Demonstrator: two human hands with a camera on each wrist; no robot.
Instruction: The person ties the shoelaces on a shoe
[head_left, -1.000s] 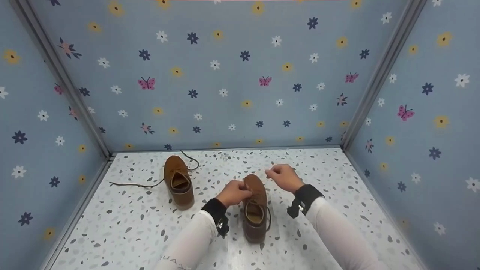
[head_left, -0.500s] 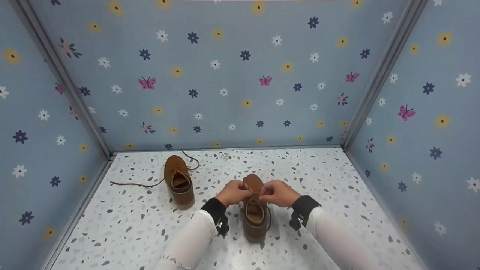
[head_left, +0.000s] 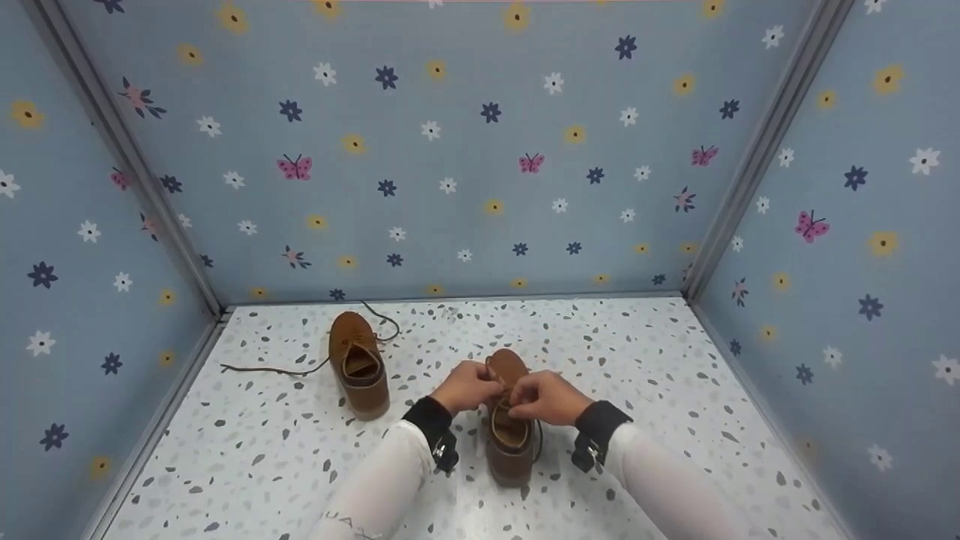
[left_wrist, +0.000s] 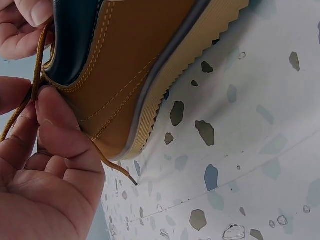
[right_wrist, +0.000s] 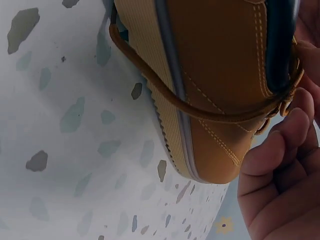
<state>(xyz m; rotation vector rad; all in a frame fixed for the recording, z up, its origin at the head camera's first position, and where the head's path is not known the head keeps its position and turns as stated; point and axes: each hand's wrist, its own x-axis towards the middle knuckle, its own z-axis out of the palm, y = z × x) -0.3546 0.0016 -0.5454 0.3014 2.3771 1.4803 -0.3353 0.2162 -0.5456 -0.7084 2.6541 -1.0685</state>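
Note:
A brown lace-up shoe [head_left: 509, 466] stands on the floor with its toe pointing away, between my hands. At its lacing, my left hand [head_left: 466, 387] pinches the shoelace [left_wrist: 40, 57] between thumb and fingers; a loop rises from that pinch in the left wrist view. My right hand [head_left: 553, 399] is over the shoe's opening, fingers curled, holding the upper part of the lace. One lace length [right_wrist: 200, 112] trails down the shoe's right side in the right wrist view. A short lace end [left_wrist: 117, 169] hangs near the toe. The knot area is partly hidden by fingers.
A second brown shoe [head_left: 366, 397] stands to the left, its laces [head_left: 274, 370] undone and spread on the speckled floor [head_left: 600, 465]. Blue flowered panels [head_left: 465, 150] enclose the back and both sides. Black camera straps [head_left: 602, 424] are around the wrists.
My right hand has come in from the right side to the shoe's lacing, then slid slightly toward the heel over the opening. The left hand keeps its pinch in the same place.

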